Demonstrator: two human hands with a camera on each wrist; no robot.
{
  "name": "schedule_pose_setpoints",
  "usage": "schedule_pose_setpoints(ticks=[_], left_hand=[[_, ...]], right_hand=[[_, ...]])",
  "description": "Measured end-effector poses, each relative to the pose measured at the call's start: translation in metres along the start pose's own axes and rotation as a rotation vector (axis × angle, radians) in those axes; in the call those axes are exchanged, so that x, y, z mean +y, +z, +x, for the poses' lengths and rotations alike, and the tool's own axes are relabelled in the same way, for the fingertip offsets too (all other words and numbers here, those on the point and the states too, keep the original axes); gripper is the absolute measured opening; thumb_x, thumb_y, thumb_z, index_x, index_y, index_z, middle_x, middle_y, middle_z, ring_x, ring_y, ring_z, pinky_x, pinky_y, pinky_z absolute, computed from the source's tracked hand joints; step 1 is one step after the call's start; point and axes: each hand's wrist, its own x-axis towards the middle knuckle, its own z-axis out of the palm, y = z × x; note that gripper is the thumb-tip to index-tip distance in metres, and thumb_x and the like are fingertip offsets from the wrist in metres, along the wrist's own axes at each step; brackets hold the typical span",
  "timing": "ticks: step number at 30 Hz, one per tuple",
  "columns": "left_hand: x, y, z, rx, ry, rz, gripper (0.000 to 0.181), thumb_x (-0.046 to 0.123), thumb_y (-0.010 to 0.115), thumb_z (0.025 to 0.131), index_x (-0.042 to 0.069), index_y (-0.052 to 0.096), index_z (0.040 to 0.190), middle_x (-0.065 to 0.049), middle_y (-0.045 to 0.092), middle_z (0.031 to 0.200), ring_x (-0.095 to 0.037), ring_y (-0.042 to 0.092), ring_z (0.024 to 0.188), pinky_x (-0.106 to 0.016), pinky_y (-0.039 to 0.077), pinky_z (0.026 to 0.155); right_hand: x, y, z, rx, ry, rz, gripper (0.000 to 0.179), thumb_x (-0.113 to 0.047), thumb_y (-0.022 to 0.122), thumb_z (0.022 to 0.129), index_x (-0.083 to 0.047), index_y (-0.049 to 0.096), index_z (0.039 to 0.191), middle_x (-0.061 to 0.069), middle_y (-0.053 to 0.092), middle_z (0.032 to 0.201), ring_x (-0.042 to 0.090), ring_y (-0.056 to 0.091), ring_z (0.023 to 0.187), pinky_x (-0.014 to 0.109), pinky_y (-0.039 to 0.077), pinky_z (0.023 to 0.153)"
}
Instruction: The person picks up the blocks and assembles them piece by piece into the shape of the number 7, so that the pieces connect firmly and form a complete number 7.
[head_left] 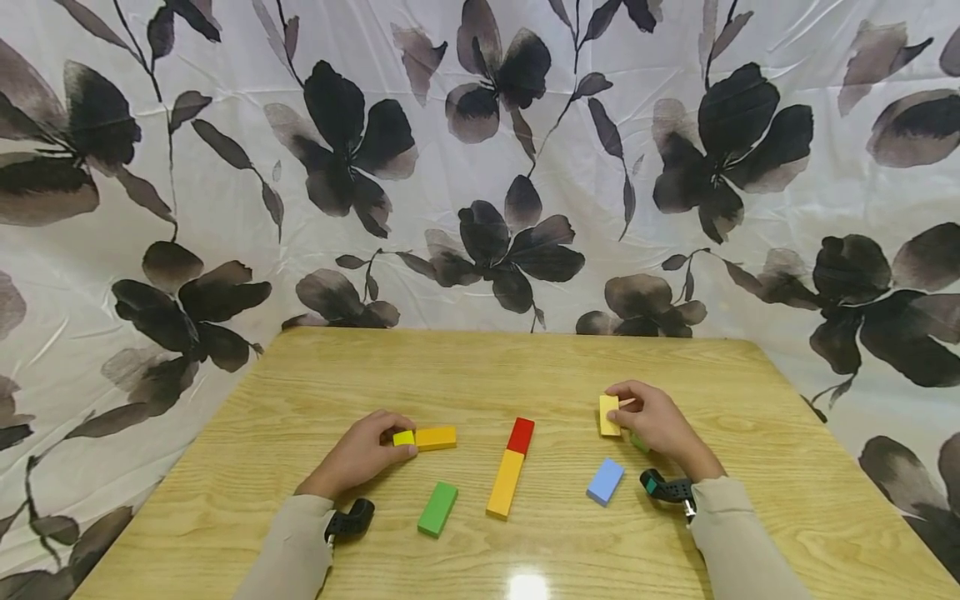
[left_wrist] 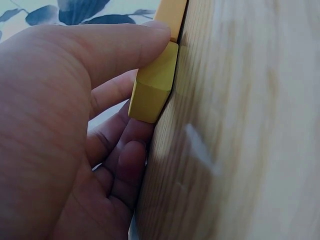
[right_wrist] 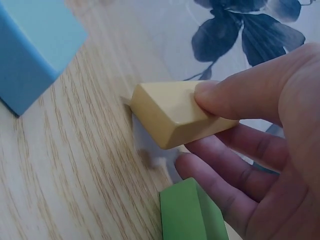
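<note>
My left hand [head_left: 372, 446] pinches a small yellow block [head_left: 403, 438] between thumb and fingers. That block lies on the table, its right end against an orange block [head_left: 437, 438]. In the left wrist view the thumb rests on top of the yellow block [left_wrist: 155, 82]. My right hand [head_left: 654, 419] holds a pale yellow block [head_left: 609, 415] with the thumb on one face and fingers behind. The right wrist view shows this pale block [right_wrist: 175, 110] tilted, near the tabletop; whether it touches is unclear. A green block [head_left: 639, 442] lies partly hidden under the right hand.
Mid-table, a red block [head_left: 521, 436] lies end to end with a long orange-yellow block [head_left: 505, 485]. A green block [head_left: 438, 508] is left of them, a blue block [head_left: 605, 482] right. The wooden table [head_left: 540, 375] meets a floral cloth [head_left: 487, 167] behind.
</note>
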Motion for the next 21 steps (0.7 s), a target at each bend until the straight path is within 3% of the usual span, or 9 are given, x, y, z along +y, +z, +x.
schedule_pose_setpoints(ticks=[21], left_hand=[[-0.0018, 0.0008, 0.0001, -0.001, 0.012, 0.006, 0.028, 0.032, 0.077, 0.09, 0.02, 0.071, 0.115, 0.003, 0.061, 0.105, -0.017, 0.05, 0.085, -0.037, 0.044, 0.077]], right_hand=[[0.0027, -0.0004, 0.0014, 0.009, 0.014, 0.064, 0.038, -0.007, 0.067, 0.096, 0.001, 0.059, 0.133, 0.02, 0.061, 0.12, 0.028, 0.065, 0.099, 0.035, 0.055, 0.07]])
